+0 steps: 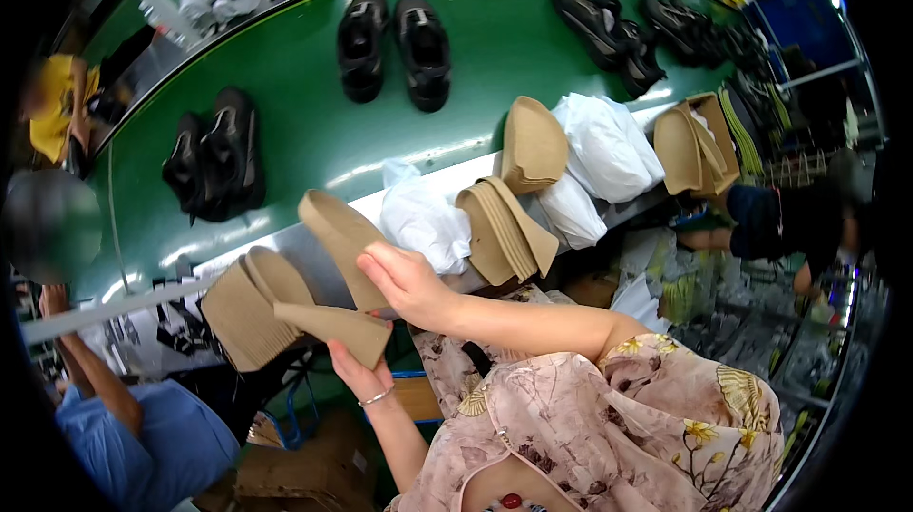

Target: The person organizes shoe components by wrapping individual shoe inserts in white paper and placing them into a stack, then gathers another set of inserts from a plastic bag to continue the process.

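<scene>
My left hand (359, 375), with a bangle at the wrist, grips the lower end of a folded brown cardboard insert (335, 326). Just above it, my right hand (411, 286) has its fingers together against the edge of a second, rounded brown cardboard insert (335, 241), which stands tilted by the metal table edge; my thumb is mostly hidden. To the left of both hands sits a stack of brown cardboard inserts (249, 317). Another stack of inserts (499, 231) lies to the right, beyond a crumpled white bundle (425, 224).
Pairs of black shoes (395, 48) stand on the green work surface (304, 127), with another pair (215, 155) at left. White wrapped bundles (609, 149) and a carton of inserts (725, 136) line the near edge at right. A co-worker in blue (157, 441) is at lower left.
</scene>
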A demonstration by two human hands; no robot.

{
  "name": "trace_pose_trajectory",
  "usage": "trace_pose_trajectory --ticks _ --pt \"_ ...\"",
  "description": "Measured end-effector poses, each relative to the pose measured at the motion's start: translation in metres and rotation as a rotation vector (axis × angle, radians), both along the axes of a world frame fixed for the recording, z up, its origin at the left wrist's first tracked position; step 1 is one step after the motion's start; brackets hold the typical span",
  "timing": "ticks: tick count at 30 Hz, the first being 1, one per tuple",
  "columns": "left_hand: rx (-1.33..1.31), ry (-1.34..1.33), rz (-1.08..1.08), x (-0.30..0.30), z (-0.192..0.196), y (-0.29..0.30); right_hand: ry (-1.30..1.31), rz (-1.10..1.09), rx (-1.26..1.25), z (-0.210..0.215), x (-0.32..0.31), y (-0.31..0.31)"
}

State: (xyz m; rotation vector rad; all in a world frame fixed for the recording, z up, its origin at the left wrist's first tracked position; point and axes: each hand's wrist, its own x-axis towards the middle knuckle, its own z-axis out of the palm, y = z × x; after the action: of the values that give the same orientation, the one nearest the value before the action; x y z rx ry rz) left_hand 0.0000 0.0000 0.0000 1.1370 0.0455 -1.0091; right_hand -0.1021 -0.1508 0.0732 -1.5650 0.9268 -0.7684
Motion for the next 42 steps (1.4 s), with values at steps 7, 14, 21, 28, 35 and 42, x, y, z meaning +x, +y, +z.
trace_pose_trajectory --ticks 7,14,21,28,35,42 --pt "0.999 -1.029 -0.657 0.012 -0.034 -0.088 -0.147 -0.276 0.308 0.027 -0.128 0.000" --pt "0.477 -1.509 -0.474 -0.029 0.005 -0.109 -0.414 -0.631 0.378 0.018 -0.213 0.032" --pt "-0.116 -0.332 -1.063 -0.268 0.117 -0.141 -0.554 -0.887 0.217 0.017 -0.293 0.044" --pt "0.010 0.144 -1.432 -0.415 0.082 -0.144 -0.647 -1.190 0.273 -0.032 -0.445 0.102" --pt "0.259 0.093 -1.559 -0.453 0.011 -0.129 0.283 -2.274 0.662 -0.318 -0.654 0.355" --pt "0.476 -0.147 -1.554 -0.436 -0.040 -0.127 0.367 -2.480 1.374 -0.366 -0.744 0.497"
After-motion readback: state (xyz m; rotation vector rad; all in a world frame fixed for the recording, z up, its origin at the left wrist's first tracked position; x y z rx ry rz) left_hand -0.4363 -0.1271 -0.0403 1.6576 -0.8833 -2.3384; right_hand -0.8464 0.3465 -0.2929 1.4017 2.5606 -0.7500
